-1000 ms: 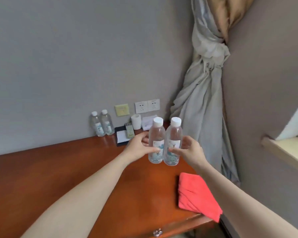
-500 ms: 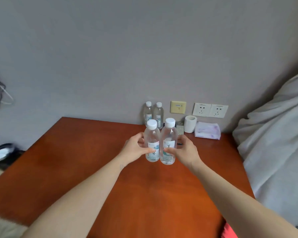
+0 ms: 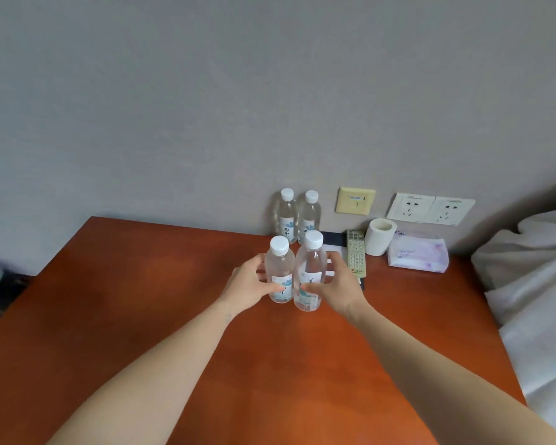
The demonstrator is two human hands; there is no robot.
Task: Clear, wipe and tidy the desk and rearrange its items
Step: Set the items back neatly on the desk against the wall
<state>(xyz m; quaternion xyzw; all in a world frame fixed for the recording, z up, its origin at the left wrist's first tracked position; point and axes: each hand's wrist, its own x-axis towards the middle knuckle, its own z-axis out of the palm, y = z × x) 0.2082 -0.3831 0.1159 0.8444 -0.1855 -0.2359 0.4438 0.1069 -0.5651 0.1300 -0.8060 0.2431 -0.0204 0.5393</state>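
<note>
left hand point(image 3: 250, 285) grips left bottle point(image 3: 281, 266), right hand point(image 3: 338, 285) grips right bottle point(image 3: 312, 263). both capped, clear, touching. back bottles point(image 3: 287, 215) stand by wall point(image 3: 206, 91).

This looks like a hotel room. A brown wooden desk point(image 3: 142, 300) stands against a plain grey wall point(image 3: 206, 107). At the back of the desk stand two matching water bottles, the back left bottle point(image 3: 286, 216) and the back right bottle point(image 3: 309, 218). Two more like them, the front left bottle point(image 3: 281, 264) and the front right bottle point(image 3: 312, 261), are held over the middle of the desk. At the desk's back right are a TV remote point(image 3: 356, 256), a toilet paper roll point(image 3: 379, 240) and a pack of tissues point(image 3: 418, 258). On the wall above the desk's back edge sit plug sockets point(image 3: 430, 208). Past its right side is soft pale cloth point(image 3: 533, 284).
</note>
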